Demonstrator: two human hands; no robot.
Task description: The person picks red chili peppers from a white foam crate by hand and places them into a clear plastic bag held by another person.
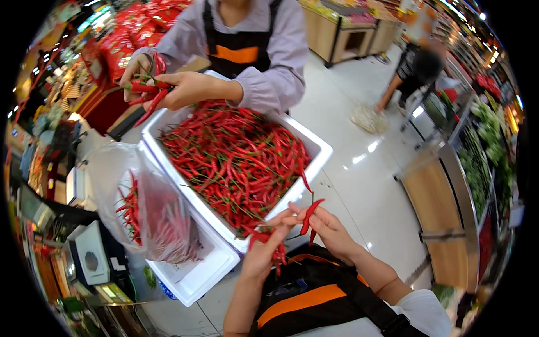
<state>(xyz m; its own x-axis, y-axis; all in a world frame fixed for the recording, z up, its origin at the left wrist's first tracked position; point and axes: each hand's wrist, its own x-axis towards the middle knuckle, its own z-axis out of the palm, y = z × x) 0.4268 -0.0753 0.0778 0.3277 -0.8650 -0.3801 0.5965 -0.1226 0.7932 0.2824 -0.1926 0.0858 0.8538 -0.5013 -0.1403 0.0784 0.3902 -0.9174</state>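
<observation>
My left hand (264, 252) is closed around a bunch of red chili peppers (279, 255), held just past the near rim of a white foam box (313, 162). Between the thumb and fingers of my right hand (332, 234) are one or two red chilies (310, 215), close to my left hand's fingertips. A deep heap of red chilies with green stems (236, 164) fills the box. Left of it, a clear plastic bag (158, 227) partly filled with chilies rests on a second white foam box or lid (210, 276).
Across the box, a co-worker's hands (181, 90) hold several chilies. A weighing scale (90, 257) stands at the left. On the right are a wooden vegetable stand (438, 198) and another person bent towards a pale bag (367, 118) on the tiled floor.
</observation>
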